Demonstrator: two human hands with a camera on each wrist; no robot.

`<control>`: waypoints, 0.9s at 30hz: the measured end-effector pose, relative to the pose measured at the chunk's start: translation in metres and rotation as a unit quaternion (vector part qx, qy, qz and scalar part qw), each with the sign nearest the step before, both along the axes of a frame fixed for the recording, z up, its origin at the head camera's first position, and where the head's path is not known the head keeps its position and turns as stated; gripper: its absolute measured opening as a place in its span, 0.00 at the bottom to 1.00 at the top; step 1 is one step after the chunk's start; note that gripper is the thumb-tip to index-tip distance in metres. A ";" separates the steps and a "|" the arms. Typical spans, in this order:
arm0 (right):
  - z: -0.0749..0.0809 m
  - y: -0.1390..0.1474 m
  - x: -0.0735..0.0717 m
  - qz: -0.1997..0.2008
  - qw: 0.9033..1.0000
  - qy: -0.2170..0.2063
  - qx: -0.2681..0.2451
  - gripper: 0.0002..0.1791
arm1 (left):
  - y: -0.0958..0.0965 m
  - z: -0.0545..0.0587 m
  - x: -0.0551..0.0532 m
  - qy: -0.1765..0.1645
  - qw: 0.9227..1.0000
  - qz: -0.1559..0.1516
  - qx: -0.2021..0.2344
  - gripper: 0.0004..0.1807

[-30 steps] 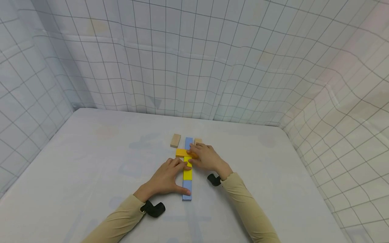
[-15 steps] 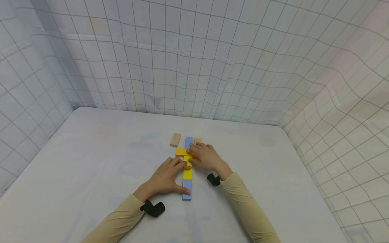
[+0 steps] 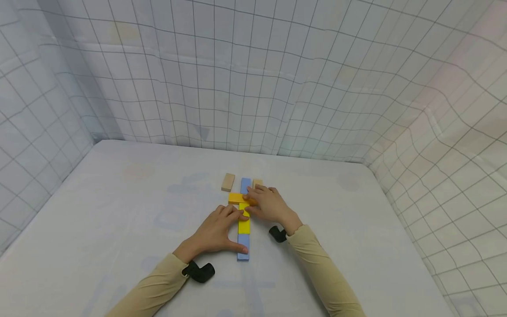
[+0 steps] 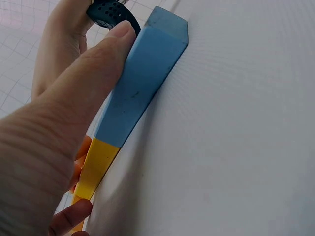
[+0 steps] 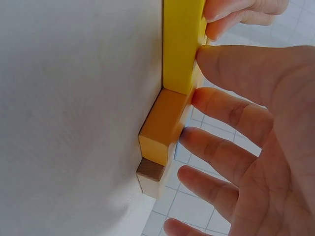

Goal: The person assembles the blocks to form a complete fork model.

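Rectangular blocks lie end to end in a line. Nearest the person is a blue block (image 3: 243,248), then a yellow block (image 3: 244,226), an orange block (image 3: 234,198) set crosswise, and a farther blue block (image 3: 245,185). My left hand (image 3: 214,231) spans the line from its left side, thumb on the near blue block and fingertips on the yellow block. From the right, my right hand (image 3: 272,206) touches with straight fingers. Its thumb rests on the yellow block and its index fingertip on the orange block, as the right wrist view shows. The hand hides the orange block's right end.
A plain wooden block (image 3: 228,182) lies left of the far blue block. Another wooden block (image 3: 257,182) sits to its right, partly behind my right hand. The white tabletop (image 3: 119,211) meets a grid-patterned curtain (image 3: 253,79) at the back and sides.
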State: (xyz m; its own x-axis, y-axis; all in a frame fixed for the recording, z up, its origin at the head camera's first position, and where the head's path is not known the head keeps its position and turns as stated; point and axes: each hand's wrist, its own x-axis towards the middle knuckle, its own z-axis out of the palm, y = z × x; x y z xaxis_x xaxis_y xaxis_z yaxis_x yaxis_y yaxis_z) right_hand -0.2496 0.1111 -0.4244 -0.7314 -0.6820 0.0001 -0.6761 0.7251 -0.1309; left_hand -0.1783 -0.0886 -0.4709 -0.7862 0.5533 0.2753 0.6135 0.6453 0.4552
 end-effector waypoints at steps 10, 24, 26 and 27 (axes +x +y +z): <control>0.001 -0.001 0.003 -0.010 1.000 -0.005 0.001 0.22 | 0.000 0.000 0.000 -0.007 1.000 0.000 -0.001 0.46; 0.004 -0.002 0.006 -0.015 1.000 -0.006 0.010 0.24 | 0.000 0.001 0.000 -0.007 1.000 0.001 0.001 0.45; 0.003 -0.002 0.006 -0.017 1.000 -0.004 0.012 0.24 | 0.000 0.001 0.000 -0.005 1.000 0.001 0.000 0.45; 0.003 -0.002 0.006 -0.018 1.000 -0.003 0.014 0.24 | 0.000 0.000 0.000 -0.004 1.000 0.001 0.000 0.46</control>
State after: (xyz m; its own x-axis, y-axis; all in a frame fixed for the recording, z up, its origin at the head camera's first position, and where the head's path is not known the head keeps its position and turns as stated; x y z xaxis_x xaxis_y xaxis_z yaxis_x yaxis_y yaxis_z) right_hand -0.2437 0.1094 -0.4216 -0.7552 -0.6551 -0.0220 -0.6490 0.7521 -0.1146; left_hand -0.1788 -0.0881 -0.4704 -0.7898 0.5511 0.2693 0.6082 0.6464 0.4607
